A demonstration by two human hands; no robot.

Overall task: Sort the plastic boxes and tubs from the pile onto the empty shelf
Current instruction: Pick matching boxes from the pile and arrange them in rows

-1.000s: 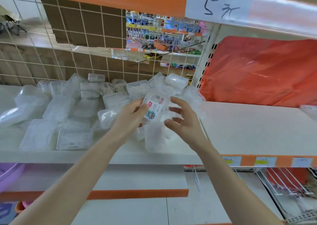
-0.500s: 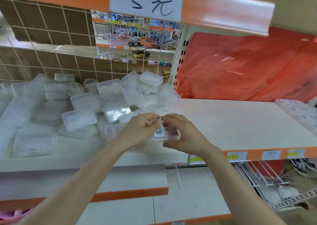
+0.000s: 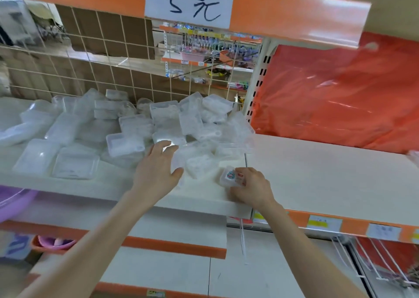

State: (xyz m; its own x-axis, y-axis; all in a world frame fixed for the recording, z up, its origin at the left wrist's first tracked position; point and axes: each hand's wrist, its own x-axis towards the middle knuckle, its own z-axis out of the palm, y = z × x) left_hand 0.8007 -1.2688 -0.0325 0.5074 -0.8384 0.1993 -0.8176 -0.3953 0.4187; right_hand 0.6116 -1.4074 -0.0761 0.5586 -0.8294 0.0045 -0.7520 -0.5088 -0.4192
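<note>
A small box [image 3: 231, 177] of clear plastic, marked with a coloured sticker, is gripped in the right hand [image 3: 252, 190], the fingers being curled round its near side. It is held at the front edge of the shelf [image 3: 108, 185], close to that shelf's right front corner; whether it rests on the board cannot be told. The left hand [image 3: 158, 169] is held flat with its fingers straight and spread over the front of the pile [image 3: 136, 127] of clear boxes and tubs, which is heaped from the back edge to the middle of the same shelf. Contact with the boxes cannot be made out through the blur. The neighbouring shelf [image 3: 328, 177] is seen to the right, backed by an orange sheet [image 3: 340, 93]. A handwritten price sign [image 3: 189, 2] is fixed above, and a wire grid [image 3: 90, 59] stands behind the pile.
</note>
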